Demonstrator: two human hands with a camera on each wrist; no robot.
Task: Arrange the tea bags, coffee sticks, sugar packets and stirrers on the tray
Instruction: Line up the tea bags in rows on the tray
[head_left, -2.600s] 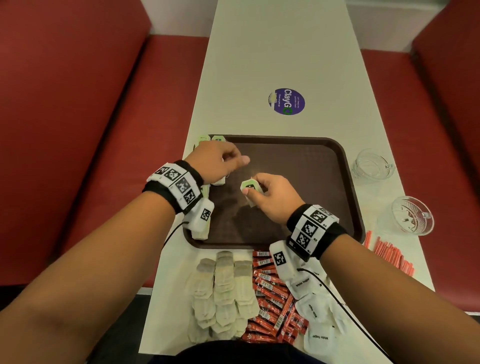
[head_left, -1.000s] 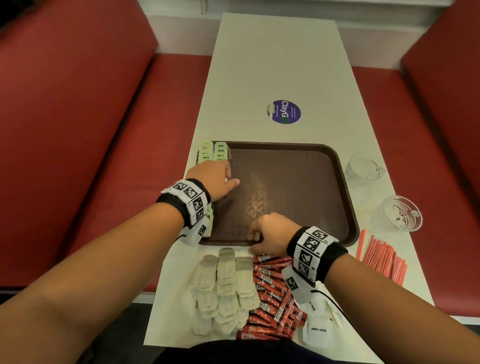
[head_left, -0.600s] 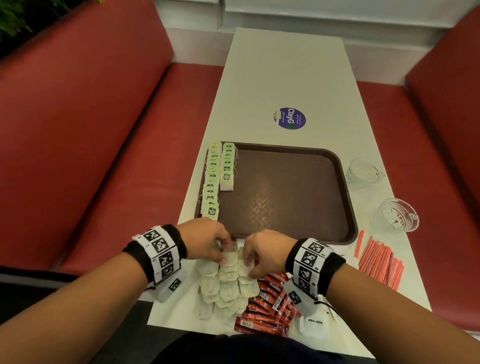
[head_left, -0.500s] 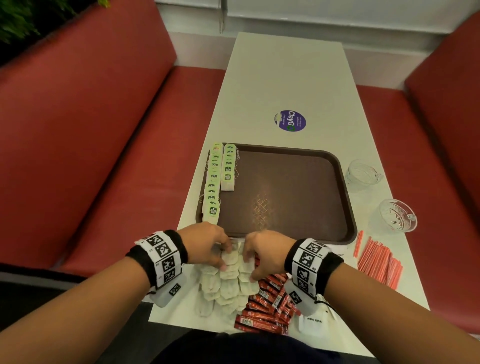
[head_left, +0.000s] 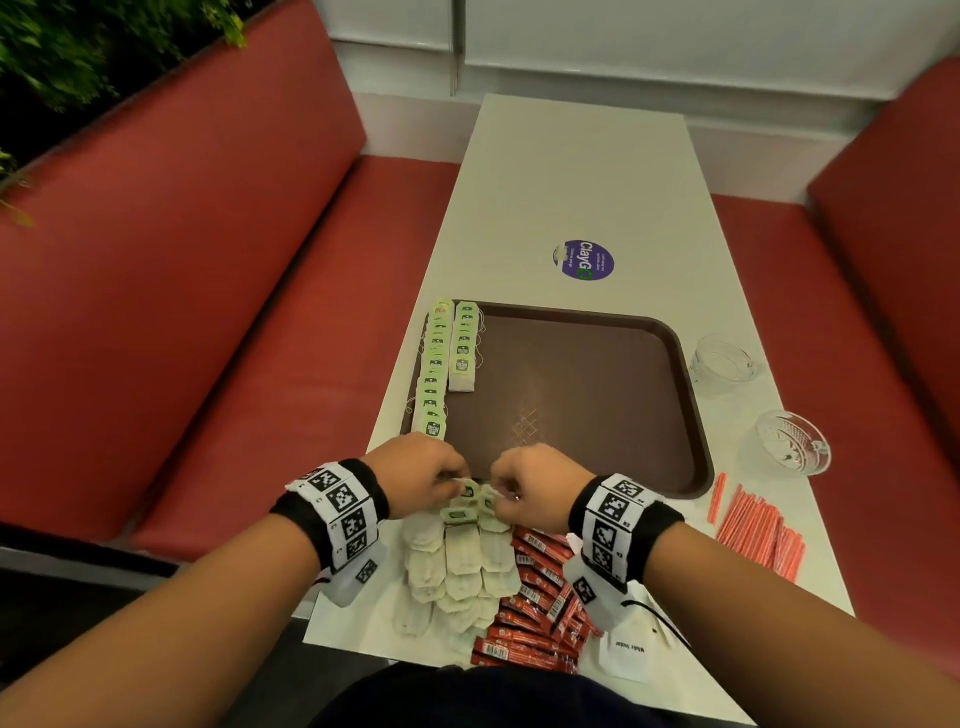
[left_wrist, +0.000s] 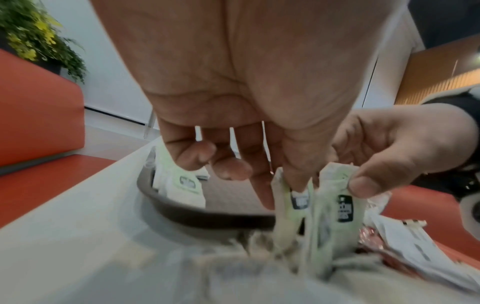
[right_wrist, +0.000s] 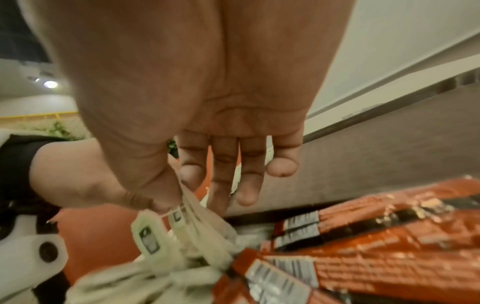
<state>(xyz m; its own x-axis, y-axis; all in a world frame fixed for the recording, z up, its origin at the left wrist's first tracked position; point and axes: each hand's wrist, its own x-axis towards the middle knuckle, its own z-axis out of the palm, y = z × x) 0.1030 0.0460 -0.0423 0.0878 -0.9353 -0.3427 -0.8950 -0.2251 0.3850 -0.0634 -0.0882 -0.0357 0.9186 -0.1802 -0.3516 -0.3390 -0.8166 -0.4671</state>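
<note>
Head view: left hand (head_left: 415, 475) and right hand (head_left: 535, 480) each pinch a tea bag (head_left: 470, 491) by its top, thumb vs. forefinger, over the loose tea-bag pile (head_left: 457, 566) just short of the tray (head_left: 691, 467). Two tea-bag rows (head_left: 448, 358) lie along tray's left edge; coffee sticks (head_left: 540, 597) beside pile, stirrers (head_left: 763, 530) on table right of tray.

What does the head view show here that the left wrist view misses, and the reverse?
Only the head view shows the stirrers, two glass cups and both rows of tea bags along the tray's left side. Only the left wrist view shows the left hand pinching a tea bag tag between thumb and finger, close up. Both show the right hand pinching a tag beside it, and the tray rim.
</note>
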